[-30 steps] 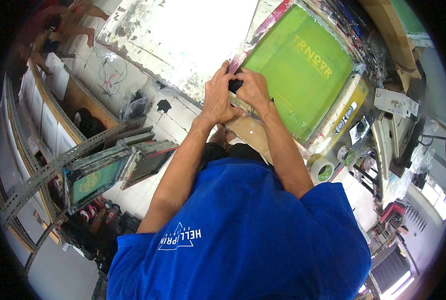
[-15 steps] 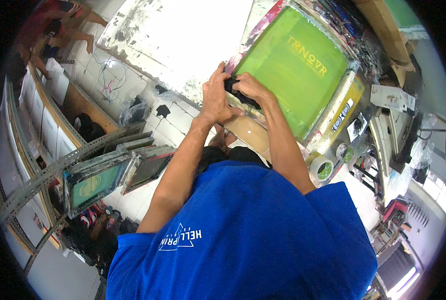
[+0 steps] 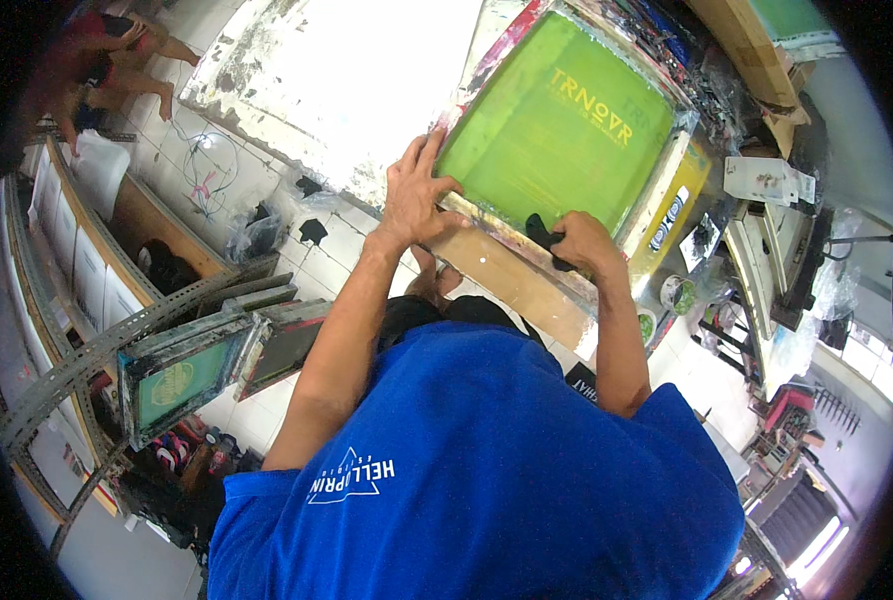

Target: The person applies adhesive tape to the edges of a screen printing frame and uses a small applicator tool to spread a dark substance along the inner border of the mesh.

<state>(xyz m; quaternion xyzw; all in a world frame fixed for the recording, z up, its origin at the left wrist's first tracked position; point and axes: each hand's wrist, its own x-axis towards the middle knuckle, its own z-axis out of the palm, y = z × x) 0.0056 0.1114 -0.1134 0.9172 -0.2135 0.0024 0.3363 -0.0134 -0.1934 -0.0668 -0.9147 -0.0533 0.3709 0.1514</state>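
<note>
Brown cardboard (image 3: 517,288) lies beside the green screen (image 3: 557,130); right hand (image 3: 589,243) clutches black cloth (image 3: 540,232), left hand (image 3: 417,198) spreads on the frame (image 3: 497,221).

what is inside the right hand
The right hand holds a black cloth, which sticks out over the near edge of the green screen; the part inside the grip is covered.

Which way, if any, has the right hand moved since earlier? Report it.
Yes: the right hand moved rightward along the near edge of the green screen.

Both forearms (image 3: 619,340) extend forward, the left hand (image 3: 414,205) splayed, the right hand (image 3: 589,245) curled in a grip.
</note>
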